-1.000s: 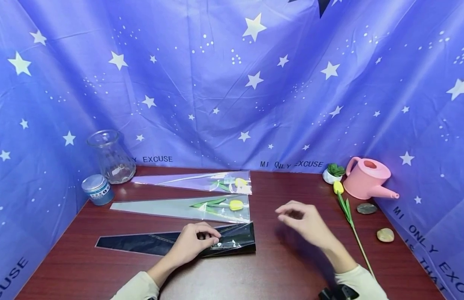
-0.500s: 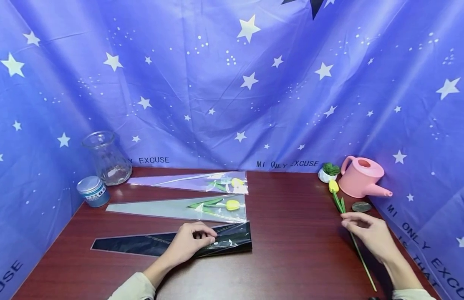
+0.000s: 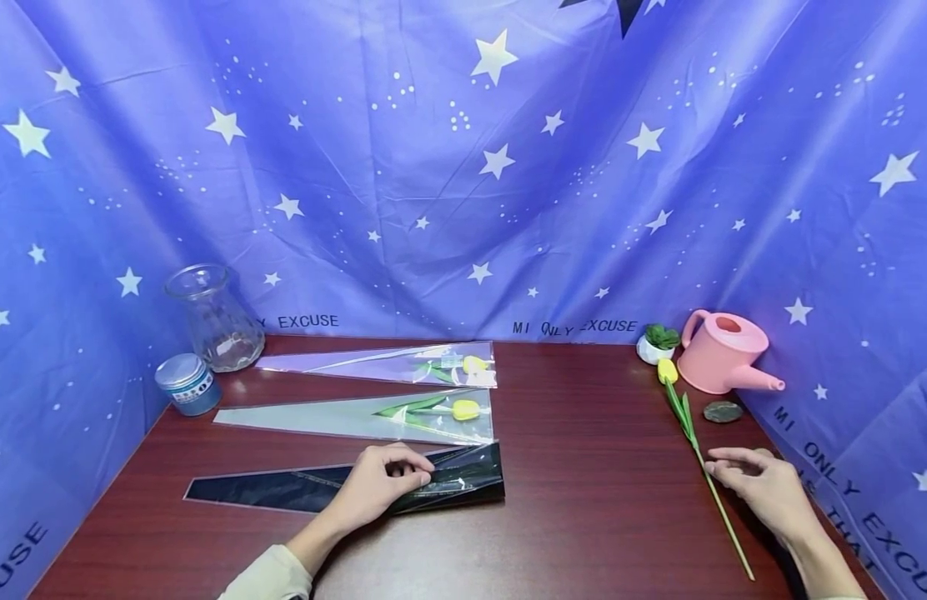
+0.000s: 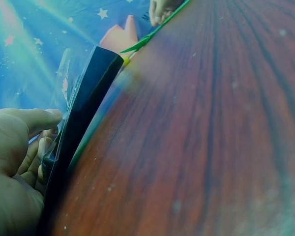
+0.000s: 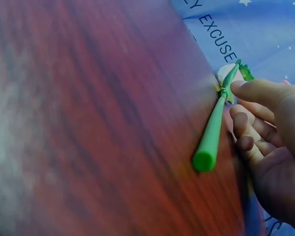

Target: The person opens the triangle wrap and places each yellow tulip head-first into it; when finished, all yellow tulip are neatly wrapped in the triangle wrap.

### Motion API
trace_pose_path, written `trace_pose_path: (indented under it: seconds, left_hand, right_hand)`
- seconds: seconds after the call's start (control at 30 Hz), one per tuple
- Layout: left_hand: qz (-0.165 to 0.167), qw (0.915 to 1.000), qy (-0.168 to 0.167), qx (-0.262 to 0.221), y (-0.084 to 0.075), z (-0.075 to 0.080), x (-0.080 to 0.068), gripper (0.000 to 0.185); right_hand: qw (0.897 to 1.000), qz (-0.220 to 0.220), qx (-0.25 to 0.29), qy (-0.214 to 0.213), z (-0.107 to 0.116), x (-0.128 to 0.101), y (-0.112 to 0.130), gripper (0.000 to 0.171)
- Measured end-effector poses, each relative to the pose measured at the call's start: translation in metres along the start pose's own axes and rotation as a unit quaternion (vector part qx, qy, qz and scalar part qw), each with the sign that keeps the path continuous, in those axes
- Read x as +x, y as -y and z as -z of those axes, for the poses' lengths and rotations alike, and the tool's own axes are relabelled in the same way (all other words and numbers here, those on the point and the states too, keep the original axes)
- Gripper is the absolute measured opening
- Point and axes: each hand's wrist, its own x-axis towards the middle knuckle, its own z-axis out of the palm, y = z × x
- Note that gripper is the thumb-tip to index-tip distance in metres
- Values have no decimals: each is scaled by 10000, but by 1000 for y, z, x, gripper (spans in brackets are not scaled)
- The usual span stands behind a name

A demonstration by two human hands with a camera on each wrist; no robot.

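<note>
A black flower sleeve (image 3: pixel 283 489) lies flat near the table's front, wide end to the right. My left hand (image 3: pixel 421 477) pinches the edge of that wide mouth; in the left wrist view the left hand (image 4: pixel 39 142) has its thumb over the sleeve (image 4: pixel 81 113) and its fingers curled at the edge. A loose yellow tulip (image 3: pixel 688 421) with a long green stem lies at the right. My right hand (image 3: pixel 722 467) rests beside the lower stem with its fingertips at it. In the right wrist view the stem (image 5: pixel 214 128) lies on the wood just left of the loosely bent fingers (image 5: pixel 248 128).
Two clear sleeves (image 3: pixel 343 417) (image 3: pixel 358 364), each with a yellow tulip, lie behind the black one. A glass vase (image 3: pixel 214 317) and blue tin (image 3: pixel 186 383) stand back left. A pink watering can (image 3: pixel 726 354), small potted plant (image 3: pixel 656 343) and stone (image 3: pixel 722 411) sit back right. Starry cloth walls surround the table.
My right hand has swung from the table's middle out to the loose tulip, then slid down its stem toward me. The left hand has stayed on the black sleeve.
</note>
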Motion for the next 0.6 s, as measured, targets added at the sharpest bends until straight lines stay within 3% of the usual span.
trace_pose_path:
  seconds: [0.23, 0.43, 0.6]
  left_hand:
    - [-8, 10000, 42, -28, 0, -1, 0, 10]
    - [16, 10000, 44, -50, 1, 0, 0, 9]
    - [-18, 10000, 30, -74, 1, 0, 1, 9]
  right_hand:
    - [9980, 24, -599, -179, -5, -2, 6, 32]
    - [9898, 178, -1350, -427, -12, 1, 10, 28]
    - [9848, 340, -1633, -491, -14, 4, 12, 23]
